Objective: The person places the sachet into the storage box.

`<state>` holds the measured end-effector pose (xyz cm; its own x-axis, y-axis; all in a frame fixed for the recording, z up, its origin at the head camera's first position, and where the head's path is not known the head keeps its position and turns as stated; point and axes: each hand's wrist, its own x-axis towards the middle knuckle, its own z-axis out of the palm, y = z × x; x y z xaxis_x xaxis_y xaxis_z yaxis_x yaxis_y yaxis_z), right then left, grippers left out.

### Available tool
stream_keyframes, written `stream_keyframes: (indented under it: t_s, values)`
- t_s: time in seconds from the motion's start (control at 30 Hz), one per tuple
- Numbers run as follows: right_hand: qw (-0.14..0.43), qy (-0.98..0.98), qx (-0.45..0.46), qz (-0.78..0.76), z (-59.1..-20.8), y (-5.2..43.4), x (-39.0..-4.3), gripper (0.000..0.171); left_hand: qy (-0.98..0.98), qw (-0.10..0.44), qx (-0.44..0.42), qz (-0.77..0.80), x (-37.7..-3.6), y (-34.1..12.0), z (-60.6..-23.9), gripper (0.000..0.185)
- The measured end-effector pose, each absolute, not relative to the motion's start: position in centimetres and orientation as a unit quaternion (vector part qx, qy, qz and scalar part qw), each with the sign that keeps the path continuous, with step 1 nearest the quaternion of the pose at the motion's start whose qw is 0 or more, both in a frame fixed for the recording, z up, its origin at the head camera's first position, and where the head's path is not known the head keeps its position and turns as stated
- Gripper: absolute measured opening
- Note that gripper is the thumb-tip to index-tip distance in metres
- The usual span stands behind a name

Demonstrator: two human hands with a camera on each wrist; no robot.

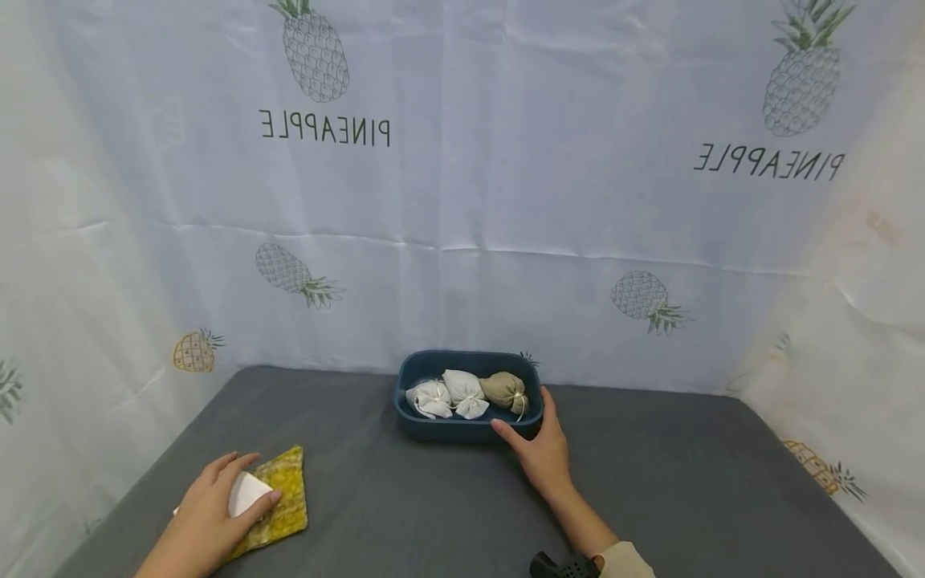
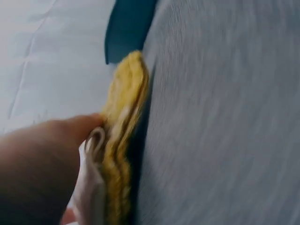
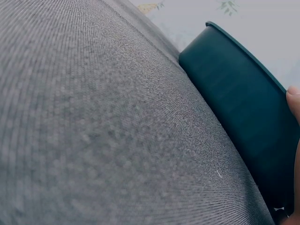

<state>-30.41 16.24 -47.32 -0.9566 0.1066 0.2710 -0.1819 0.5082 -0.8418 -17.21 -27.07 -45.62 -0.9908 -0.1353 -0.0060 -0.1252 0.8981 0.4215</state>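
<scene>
Blue tray on the grey surface holds three tied sachets side by side: two white, one tan; its long axis runs left-right. Right hand grips its right end. Left hand curls round a white sachet atop a yellow cloth, near left.

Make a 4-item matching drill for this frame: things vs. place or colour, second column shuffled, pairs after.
Things:
1. blue tray
2. tan pouch
3. yellow cloth
4. white pouch

Place or state:
A. under the left hand, on the yellow cloth
B. flat on the grey table, front left
C. right end inside the tray
D. gripped at its near right corner by the right hand

Pairs: 1-D, 2-C, 3-B, 4-A
</scene>
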Motion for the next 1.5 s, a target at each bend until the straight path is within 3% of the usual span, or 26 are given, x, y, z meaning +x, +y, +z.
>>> stream_keyframes:
  t_s: [0.17,0.67,1.0,1.5]
  values:
    - [0.140,-0.858,0.019,0.493,-47.4,16.2,-30.3,0.106,-0.964,-0.013,0.115,-0.239,-17.2,-27.5,-46.5,0.098]
    - [0.140,-0.859,0.023,0.491,-47.5,16.3,-30.4,0.107,-0.955,0.021,0.118,-0.272,-17.3,-27.0,-46.3,0.091]
    - [0.137,-0.859,0.025,0.492,-47.4,16.2,-30.3,0.107,-0.936,0.129,0.138,-0.296,-16.2,-26.9,-46.5,0.041]
    - [0.139,-0.858,0.023,0.495,-47.4,16.3,-30.3,0.107,-0.942,0.237,0.074,-0.227,-16.0,-26.1,-43.5,0.030]
